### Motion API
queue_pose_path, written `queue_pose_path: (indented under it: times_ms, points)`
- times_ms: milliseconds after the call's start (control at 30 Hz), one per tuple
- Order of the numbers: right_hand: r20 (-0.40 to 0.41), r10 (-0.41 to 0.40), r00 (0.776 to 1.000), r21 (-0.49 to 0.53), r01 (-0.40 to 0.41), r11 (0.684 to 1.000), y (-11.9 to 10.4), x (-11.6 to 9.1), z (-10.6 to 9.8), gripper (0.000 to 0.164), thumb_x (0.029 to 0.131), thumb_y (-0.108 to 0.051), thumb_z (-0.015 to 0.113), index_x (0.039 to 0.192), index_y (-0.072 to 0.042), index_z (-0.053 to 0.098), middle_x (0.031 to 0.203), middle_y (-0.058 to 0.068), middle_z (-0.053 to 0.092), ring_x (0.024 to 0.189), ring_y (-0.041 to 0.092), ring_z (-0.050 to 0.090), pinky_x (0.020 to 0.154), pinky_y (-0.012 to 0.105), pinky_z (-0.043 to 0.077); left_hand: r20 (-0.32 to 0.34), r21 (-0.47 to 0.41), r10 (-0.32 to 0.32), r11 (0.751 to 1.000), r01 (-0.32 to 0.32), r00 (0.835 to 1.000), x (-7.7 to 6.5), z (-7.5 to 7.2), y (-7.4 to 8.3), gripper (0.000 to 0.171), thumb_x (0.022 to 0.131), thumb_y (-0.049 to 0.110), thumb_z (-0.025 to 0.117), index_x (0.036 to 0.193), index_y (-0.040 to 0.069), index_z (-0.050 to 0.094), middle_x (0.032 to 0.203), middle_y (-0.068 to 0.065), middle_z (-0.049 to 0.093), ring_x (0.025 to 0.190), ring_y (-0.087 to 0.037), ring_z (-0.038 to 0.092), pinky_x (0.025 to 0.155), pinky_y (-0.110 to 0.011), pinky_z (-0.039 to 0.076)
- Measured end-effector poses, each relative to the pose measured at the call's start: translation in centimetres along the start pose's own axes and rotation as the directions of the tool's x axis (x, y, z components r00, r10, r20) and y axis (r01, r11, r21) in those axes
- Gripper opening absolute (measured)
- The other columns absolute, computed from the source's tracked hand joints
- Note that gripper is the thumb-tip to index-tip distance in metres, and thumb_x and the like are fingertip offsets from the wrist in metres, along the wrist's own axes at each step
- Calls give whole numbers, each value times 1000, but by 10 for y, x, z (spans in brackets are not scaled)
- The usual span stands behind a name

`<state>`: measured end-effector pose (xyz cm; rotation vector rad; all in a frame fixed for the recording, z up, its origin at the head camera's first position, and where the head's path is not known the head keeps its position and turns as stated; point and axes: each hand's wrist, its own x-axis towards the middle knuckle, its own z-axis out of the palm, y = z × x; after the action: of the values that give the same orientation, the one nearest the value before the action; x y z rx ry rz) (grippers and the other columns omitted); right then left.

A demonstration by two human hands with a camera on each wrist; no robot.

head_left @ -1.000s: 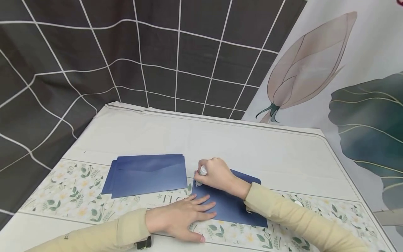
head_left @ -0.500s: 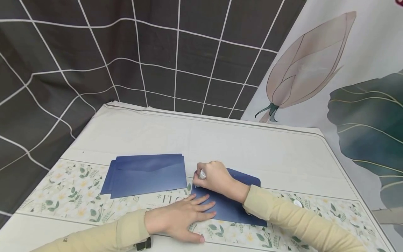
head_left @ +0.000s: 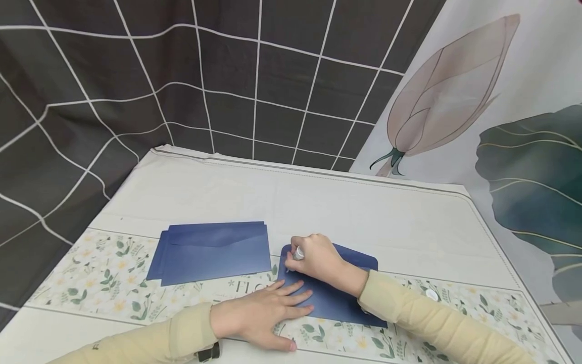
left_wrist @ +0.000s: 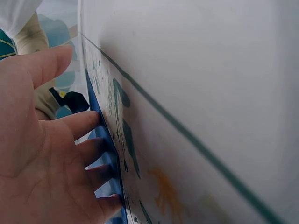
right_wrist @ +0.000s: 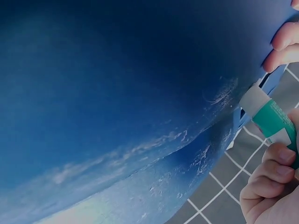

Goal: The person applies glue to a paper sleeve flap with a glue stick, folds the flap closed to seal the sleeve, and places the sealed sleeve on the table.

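A dark blue envelope point(head_left: 336, 302) lies on the table with its flap spread open toward the far side. My right hand point(head_left: 318, 259) grips a green and white glue stick point(right_wrist: 275, 122), its tip down at the paper near the envelope's left end. Whitish glue smears point(right_wrist: 163, 144) streak the blue paper in the right wrist view. My left hand point(head_left: 263, 316) rests flat with fingers spread, fingertips point(head_left: 303, 309) on the envelope's near left part. The right forearm covers some of the envelope.
Several blue envelopes point(head_left: 218, 258) lie in a loose stack to the left. A small round white piece point(head_left: 431, 294) sits beyond the right forearm. The flower-printed tablecloth point(head_left: 118, 273) covers the table; a dark gridded curtain point(head_left: 227, 76) hangs behind it.
My right hand has shifted slightly rightward and nearer with the glue stick, showing the envelope's left corner. My left hand stays in place.
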<state>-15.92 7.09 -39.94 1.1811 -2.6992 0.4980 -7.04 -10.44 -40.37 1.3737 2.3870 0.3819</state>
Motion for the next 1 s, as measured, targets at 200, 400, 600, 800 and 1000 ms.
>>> queue_pose_path:
  times_ms: [200,400,600,800,1000]
  points:
    - [0,24,1000,11,-24,1000,4,-8,-5,10,78,-19,68,71,-15,62,38,-10,39,36,-6,20,40,12,23,5,-6,-8,1000,8,1000,0,0,1,67,96,58,41,151,21,33,160,-3,23,149,-24,16,116,-54,24]
    - [-17,46,999,5,-46,999,11,-20,-7,10,78,-18,68,71,-15,62,38,-11,39,36,-8,19,40,11,23,12,-19,-9,1000,9,1000,1,0,0,67,96,58,42,151,22,32,160,-3,22,149,-25,16,116,-54,24]
    - [-30,83,996,19,-82,996,19,-33,-11,11,78,-17,69,70,-16,61,38,-13,39,36,-9,18,39,11,21,15,-41,-6,999,7,1000,1,0,0,67,95,58,43,151,22,32,160,-3,21,150,-24,14,116,-55,24]
    - [-44,135,990,2,-135,991,25,-46,-16,12,76,-18,70,70,-17,60,40,-16,32,38,-9,15,39,12,20,17,-48,-10,999,10,1000,2,0,0,68,95,59,43,151,22,32,160,-3,21,150,-24,14,116,-55,23]
    - [-69,149,986,-39,-152,988,31,-57,-22,15,75,-18,71,68,-18,58,40,-16,31,39,-8,15,40,12,20,21,-57,-13,998,14,1000,1,0,0,68,95,59,42,151,23,31,160,-3,20,150,-24,13,117,-55,22]
